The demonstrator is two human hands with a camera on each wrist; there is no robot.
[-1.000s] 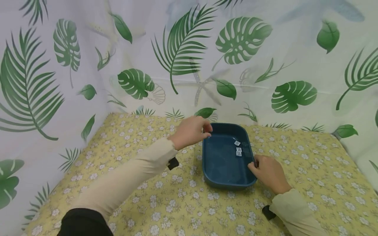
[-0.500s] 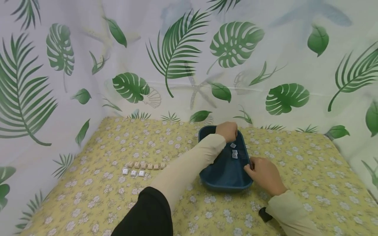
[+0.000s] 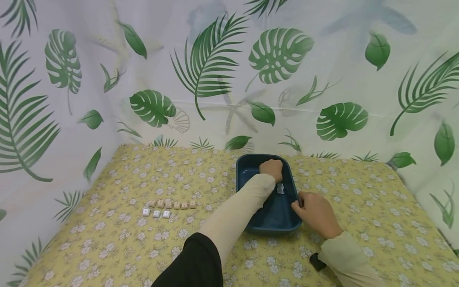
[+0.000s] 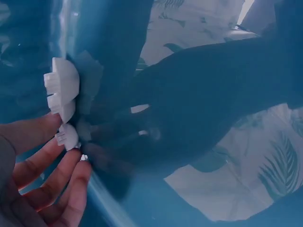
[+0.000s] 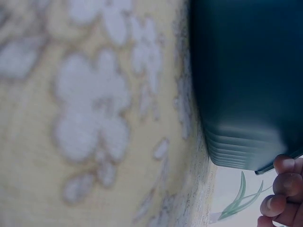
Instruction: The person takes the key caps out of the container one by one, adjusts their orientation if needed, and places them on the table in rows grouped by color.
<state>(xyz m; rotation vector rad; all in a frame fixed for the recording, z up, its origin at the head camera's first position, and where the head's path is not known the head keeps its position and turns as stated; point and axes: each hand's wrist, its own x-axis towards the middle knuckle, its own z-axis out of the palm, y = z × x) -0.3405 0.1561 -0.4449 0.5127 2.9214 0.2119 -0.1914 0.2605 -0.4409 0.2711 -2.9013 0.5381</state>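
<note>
A dark blue rectangular tub [image 3: 274,223] stands on the cloth in the middle. My left hand [image 3: 272,169] reaches down inside it, near the right wall. In the left wrist view, its thumb and fingers [image 4: 42,171] close around a small white keycap [image 4: 69,137]. Two more white keycaps [image 4: 62,85] lie just beyond the thumb; the head view shows this pair [image 3: 280,188] below my hand. The right hand [image 3: 319,211] grips the tub's right rim, its fingertips [image 5: 286,182] curled at the edge in the right wrist view.
A row of several beige keycaps [image 3: 168,204] lies on the yellow floral cloth [image 3: 122,235] to the left, with three white keycaps [image 3: 156,214] in front. A leaf-print curtain [image 3: 215,71] hangs behind and at the sides.
My left hand has moved right and down from the tub's left rim to the keycaps inside, uncovering the rows on the cloth. The right hand keeps its hold on the rim.
</note>
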